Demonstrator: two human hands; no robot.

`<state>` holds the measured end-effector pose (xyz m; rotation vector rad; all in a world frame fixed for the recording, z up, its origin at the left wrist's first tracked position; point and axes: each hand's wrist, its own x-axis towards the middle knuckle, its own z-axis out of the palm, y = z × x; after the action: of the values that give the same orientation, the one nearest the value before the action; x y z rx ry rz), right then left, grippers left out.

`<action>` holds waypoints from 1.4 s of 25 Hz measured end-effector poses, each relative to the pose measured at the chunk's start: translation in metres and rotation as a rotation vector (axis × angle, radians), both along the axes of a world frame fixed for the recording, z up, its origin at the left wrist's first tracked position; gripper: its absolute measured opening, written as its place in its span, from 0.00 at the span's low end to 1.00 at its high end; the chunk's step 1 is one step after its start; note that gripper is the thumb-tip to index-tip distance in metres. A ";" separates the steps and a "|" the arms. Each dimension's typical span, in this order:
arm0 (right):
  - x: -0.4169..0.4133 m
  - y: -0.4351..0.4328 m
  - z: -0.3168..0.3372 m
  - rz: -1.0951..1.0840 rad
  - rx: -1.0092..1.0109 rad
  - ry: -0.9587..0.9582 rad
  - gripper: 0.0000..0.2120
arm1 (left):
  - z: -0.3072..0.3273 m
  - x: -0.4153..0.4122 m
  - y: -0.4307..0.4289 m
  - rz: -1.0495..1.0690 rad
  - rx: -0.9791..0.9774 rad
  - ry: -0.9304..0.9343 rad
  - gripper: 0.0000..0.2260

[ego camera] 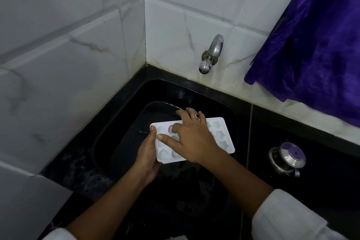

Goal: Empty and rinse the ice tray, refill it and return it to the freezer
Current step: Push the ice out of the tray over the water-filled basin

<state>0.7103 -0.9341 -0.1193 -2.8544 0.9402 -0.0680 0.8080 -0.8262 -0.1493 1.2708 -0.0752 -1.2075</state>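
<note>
A white ice tray (pixel 221 135) with heart and star moulds is held flat over the black sink (pixel 124 122). My left hand (pixel 148 154) grips its near left end, thumb on the rim and fingers underneath. My right hand (pixel 191 138), wearing a ring, lies spread on top of the tray; its fingertips reach into the moulds and over the far edge. The steel tap (pixel 211 53) sticks out of the tiled wall above the sink, and no water runs from it.
A steel pot with a lid (pixel 288 159) stands on the black counter (pixel 321 171) to the right of the sink. A purple cloth (pixel 315 45) hangs at the upper right. White tiled walls meet in a corner behind the sink.
</note>
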 end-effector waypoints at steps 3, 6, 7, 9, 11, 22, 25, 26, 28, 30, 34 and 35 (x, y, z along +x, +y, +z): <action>-0.003 0.002 0.001 0.019 -0.014 -0.049 0.36 | 0.002 -0.001 0.002 0.011 -0.008 0.000 0.26; -0.002 0.002 -0.001 0.015 -0.013 -0.017 0.37 | 0.003 -0.002 0.002 0.017 -0.005 0.005 0.26; -0.002 0.002 -0.001 0.008 -0.003 -0.006 0.37 | 0.004 -0.003 0.003 0.015 -0.005 0.010 0.26; -0.003 0.003 0.001 0.006 -0.002 -0.012 0.38 | 0.004 -0.005 0.003 0.011 -0.006 0.007 0.26; -0.006 0.004 0.003 0.020 -0.024 -0.038 0.37 | 0.006 -0.006 0.003 0.016 -0.009 -0.012 0.26; -0.012 0.001 0.000 0.014 -0.017 -0.041 0.34 | 0.007 -0.011 0.003 0.020 0.005 0.004 0.26; -0.010 0.003 0.000 -0.004 0.037 -0.045 0.37 | 0.004 -0.012 0.003 0.033 0.003 0.002 0.26; -0.010 0.004 0.002 -0.006 0.057 -0.055 0.38 | 0.004 -0.012 0.003 0.032 -0.003 -0.003 0.26; -0.011 0.006 0.004 0.005 0.068 -0.061 0.37 | 0.004 -0.012 0.003 0.034 -0.012 -0.007 0.25; -0.013 0.007 0.005 0.007 0.063 -0.061 0.37 | 0.006 -0.012 0.003 0.039 -0.013 0.000 0.24; -0.012 0.007 0.002 -0.007 0.068 -0.070 0.38 | 0.007 -0.014 0.004 0.025 -0.017 -0.011 0.25; -0.012 0.007 0.000 -0.007 0.065 -0.053 0.38 | 0.007 -0.014 0.005 0.026 -0.014 -0.002 0.25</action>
<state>0.6980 -0.9274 -0.1190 -2.7759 0.9241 -0.1117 0.7938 -0.8217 -0.1422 1.2568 -0.0683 -1.1813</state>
